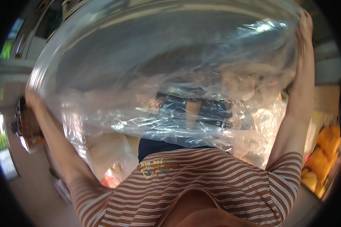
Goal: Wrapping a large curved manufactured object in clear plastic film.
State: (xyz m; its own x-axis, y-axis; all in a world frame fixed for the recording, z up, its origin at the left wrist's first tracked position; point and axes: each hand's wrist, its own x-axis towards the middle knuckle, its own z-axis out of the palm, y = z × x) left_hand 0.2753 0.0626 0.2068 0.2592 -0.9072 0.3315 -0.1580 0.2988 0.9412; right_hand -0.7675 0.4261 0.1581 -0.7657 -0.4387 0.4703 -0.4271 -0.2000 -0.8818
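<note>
A large clear plastic bag point(147, 49) is spread wide between my raised hands, wrinkled and shiny with reflections. My left hand point(35, 100) is closed on its left edge, partly blurred. Higher up at the far right, my right hand point(306, 28) grips the other edge with the fingers bent around the film. The bag hangs in front of my body, and its lower folds fall across my dark shorts point(155, 147) and legs, which show through it.
Orange plush-like items point(325, 151) are piled at the right, below a tan cardboard-coloured panel point(327, 99). A dark and reddish-brown object point(29, 128) stands beyond my left wrist. Near my left elbow lies something red-orange under plastic point(115, 176). Bright windows point(0, 132) are at the far left.
</note>
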